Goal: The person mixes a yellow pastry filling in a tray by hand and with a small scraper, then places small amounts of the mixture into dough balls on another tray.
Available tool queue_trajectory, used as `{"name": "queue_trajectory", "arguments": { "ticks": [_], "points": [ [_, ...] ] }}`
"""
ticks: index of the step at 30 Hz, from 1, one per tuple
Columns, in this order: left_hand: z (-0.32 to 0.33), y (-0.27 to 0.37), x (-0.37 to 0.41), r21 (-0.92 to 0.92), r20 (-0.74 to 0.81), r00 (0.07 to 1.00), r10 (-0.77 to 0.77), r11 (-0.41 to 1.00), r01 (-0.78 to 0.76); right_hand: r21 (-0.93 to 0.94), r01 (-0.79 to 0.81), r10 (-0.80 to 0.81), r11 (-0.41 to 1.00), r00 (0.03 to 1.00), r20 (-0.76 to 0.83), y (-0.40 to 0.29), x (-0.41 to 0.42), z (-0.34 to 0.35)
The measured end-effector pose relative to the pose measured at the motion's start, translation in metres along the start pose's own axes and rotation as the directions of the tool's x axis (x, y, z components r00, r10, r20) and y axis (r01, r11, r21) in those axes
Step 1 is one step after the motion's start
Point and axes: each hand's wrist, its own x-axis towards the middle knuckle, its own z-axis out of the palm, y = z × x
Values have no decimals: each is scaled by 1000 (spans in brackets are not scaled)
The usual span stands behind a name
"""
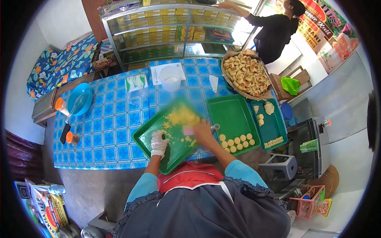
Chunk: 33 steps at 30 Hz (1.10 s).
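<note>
A green plastic tray [172, 157] lies at an angle in front of me, with crumbly yellow filling [182, 116] heaped towards its far side and crumbs around it. My left hand [159, 144], in a clear plastic glove, rests at the tray's left side, fingers somewhat apart near the crumbs. My right hand [203, 131] is bare and closed on a pink plastic scoop or scraper [188, 131], blurred, over the tray's right part. To the right, another green tray [230, 110] holds several pale round dough pieces [239, 146] along its near end.
A smaller tray [258, 137] with dough stands right of these, below a large basket of baked pastries [246, 76]. A white tub [171, 78], blue bowl [79, 99] and orange-lidded jars [72, 138] stand on the table. Another person [275, 29] is beside the glass display case [146, 7].
</note>
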Motion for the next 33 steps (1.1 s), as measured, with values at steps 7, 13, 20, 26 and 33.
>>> {"name": "queue_trajectory", "arguments": {
  "ticks": [7,13,20,26,33],
  "points": [
    [3,10,4,-24,-15,1000,-18,1000,17,-87,75,-64,993,990,123,22,-4,4],
    [6,-3,-1,40,-37,997,61,997,-59,375,-16,33,927,999,-38,21,-2,6],
    [22,47,-37,-53,178,981,80,996,-72,150,-88,59,985,980,190,36,-14,-60],
    [39,79,-31,3,255,964,76,997,-79,51,-53,35,997,954,297,19,-8,-47],
    [53,88,9,10,99,995,23,1000,-24,112,-125,116,986,989,87,0,9,-28]
  ]
}}
